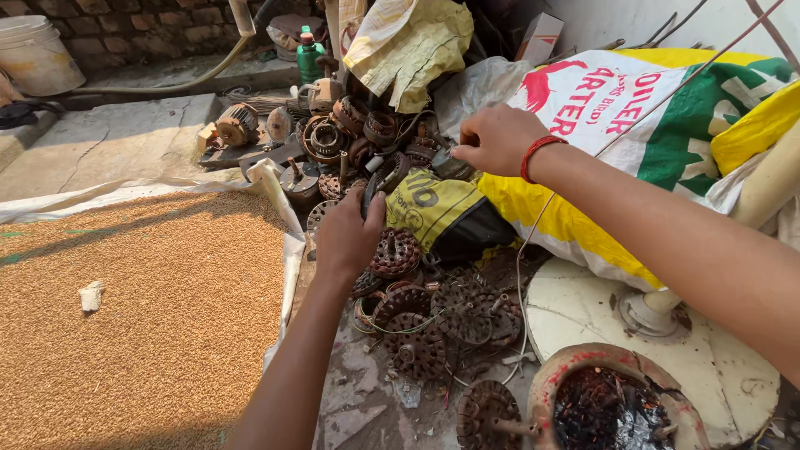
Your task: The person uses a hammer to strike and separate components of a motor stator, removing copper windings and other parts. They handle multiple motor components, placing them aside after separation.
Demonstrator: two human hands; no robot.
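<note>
My left hand (348, 236) reaches into a heap of rusty motor parts and grips a dark curved piece (371, 193) at its fingertips. A round rusty rotor (395, 252) lies right beside that hand. My right hand (493, 138), with a red thread band at the wrist, is closed around a small dark part (450, 160) above a yellow bag (433, 208). More rusty rotors (417, 346) lie scattered on the ground below both hands.
A sheet covered with spread grain (142, 300) fills the left. A large printed sack (633, 125) lies at the right, a white round base (717, 367) and a burnt motor housing (600, 404) at the lower right. Old motors (237, 123), a green bottle (308, 54) and a white bucket (33, 54) stand behind.
</note>
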